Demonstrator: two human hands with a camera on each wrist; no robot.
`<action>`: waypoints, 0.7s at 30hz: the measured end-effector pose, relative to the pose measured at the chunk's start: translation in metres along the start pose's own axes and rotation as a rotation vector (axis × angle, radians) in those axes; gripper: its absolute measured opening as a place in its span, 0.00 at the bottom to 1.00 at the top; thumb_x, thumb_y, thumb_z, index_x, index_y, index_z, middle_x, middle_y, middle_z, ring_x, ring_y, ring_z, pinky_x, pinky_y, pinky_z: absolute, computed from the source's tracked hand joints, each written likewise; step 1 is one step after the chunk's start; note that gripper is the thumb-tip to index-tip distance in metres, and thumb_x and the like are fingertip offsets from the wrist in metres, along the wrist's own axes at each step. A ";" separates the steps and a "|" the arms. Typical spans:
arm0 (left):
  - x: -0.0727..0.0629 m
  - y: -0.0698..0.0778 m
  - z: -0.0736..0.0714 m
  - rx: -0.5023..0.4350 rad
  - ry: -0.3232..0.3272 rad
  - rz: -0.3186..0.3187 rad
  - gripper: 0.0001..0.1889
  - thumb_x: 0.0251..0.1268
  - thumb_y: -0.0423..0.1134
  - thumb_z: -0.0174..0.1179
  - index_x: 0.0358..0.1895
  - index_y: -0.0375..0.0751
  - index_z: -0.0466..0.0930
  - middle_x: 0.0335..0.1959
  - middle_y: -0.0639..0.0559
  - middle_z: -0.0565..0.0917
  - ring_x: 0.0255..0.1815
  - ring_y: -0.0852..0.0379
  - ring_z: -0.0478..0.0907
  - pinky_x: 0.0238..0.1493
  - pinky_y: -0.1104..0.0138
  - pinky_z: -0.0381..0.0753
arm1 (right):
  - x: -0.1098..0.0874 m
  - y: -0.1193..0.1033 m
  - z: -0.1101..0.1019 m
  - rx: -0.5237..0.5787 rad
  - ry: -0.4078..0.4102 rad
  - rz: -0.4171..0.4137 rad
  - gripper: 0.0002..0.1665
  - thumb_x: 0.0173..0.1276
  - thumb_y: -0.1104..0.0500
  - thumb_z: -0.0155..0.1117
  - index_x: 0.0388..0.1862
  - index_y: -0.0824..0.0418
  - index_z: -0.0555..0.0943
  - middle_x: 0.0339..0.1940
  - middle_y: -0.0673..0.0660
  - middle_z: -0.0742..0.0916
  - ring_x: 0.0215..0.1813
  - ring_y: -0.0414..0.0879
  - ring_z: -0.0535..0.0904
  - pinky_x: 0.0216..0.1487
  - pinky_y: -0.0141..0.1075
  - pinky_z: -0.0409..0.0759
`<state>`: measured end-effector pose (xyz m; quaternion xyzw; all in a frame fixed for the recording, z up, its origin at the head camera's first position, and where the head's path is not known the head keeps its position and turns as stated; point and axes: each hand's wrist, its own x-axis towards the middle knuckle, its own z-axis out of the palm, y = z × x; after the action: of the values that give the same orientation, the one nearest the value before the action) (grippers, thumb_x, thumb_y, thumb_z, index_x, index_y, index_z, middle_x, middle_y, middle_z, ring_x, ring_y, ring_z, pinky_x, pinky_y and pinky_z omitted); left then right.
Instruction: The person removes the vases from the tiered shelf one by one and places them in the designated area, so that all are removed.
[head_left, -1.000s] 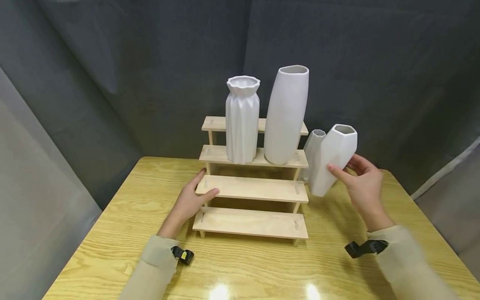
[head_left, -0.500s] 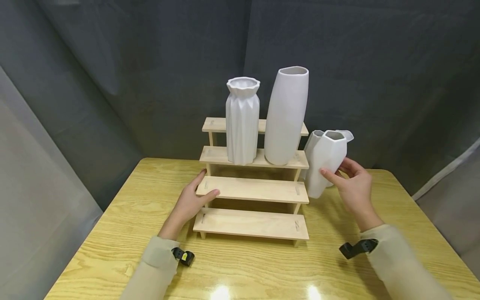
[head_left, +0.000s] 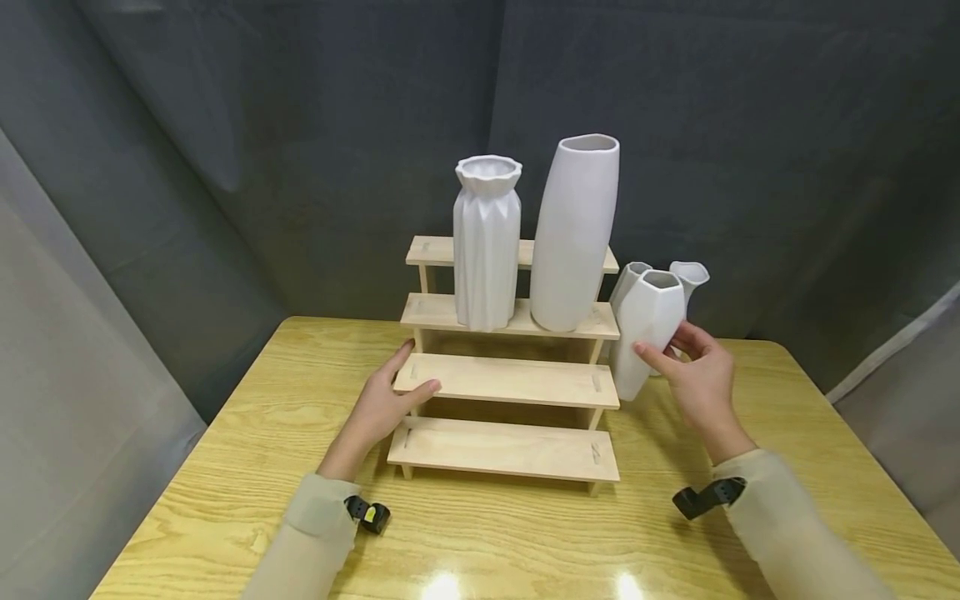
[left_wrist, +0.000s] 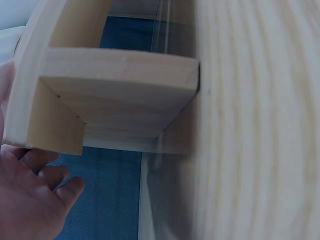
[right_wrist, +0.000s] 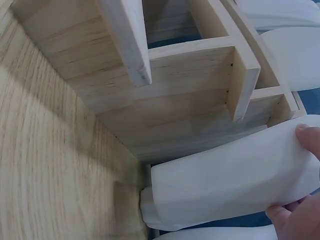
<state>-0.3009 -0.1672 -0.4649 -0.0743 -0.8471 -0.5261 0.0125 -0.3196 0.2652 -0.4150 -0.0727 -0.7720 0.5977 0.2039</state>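
My right hand (head_left: 701, 379) holds a white faceted vase (head_left: 651, 321) around its side, thumb in front and fingers behind. The vase leans slightly, its opening up, just right of a stepped wooden stand (head_left: 502, 448). In the right wrist view the vase's lower end lies close over the table and overlaps another white vase. At the stand's left end my left hand (head_left: 378, 407) grips the second step from the bottom, its thumb on top and its other fingers around the side. The left wrist view shows those fingers (left_wrist: 47, 172) curled beneath the wood.
On the upper steps stand a pleated white vase (head_left: 487, 258) and a tall smooth white vase (head_left: 576, 242). Behind the held vase are a narrow vase (head_left: 628, 279) and a flared-mouth vase (head_left: 692, 275), both partly hidden. A dark curtain (head_left: 300, 167) backs the wooden table (head_left: 480, 542).
The right hand has moved left and slightly down with the faceted vase, closer to the stand and more upright. The flared-mouth vase behind it has come into view. The left hand stays in place.
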 end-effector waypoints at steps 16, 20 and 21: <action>0.000 0.001 -0.001 -0.001 0.002 0.004 0.52 0.54 0.70 0.64 0.79 0.62 0.49 0.78 0.64 0.50 0.78 0.56 0.44 0.74 0.50 0.53 | 0.005 0.015 0.006 -0.009 0.013 -0.032 0.41 0.52 0.55 0.82 0.64 0.64 0.77 0.52 0.55 0.82 0.53 0.43 0.77 0.49 0.23 0.77; 0.000 0.000 0.000 0.000 0.000 0.003 0.52 0.54 0.70 0.64 0.79 0.62 0.49 0.78 0.64 0.50 0.78 0.56 0.44 0.74 0.50 0.53 | 0.004 0.016 0.008 -0.020 0.014 -0.021 0.42 0.52 0.54 0.82 0.64 0.64 0.77 0.52 0.56 0.82 0.53 0.44 0.77 0.49 0.24 0.78; 0.000 0.000 0.000 0.002 0.000 0.001 0.52 0.54 0.71 0.64 0.79 0.62 0.49 0.78 0.64 0.50 0.78 0.56 0.44 0.74 0.50 0.54 | 0.004 0.016 0.008 -0.027 0.014 -0.016 0.42 0.52 0.54 0.82 0.65 0.64 0.76 0.52 0.56 0.82 0.53 0.44 0.77 0.49 0.24 0.78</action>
<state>-0.3010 -0.1671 -0.4650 -0.0749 -0.8475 -0.5254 0.0127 -0.3287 0.2641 -0.4313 -0.0736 -0.7791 0.5849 0.2131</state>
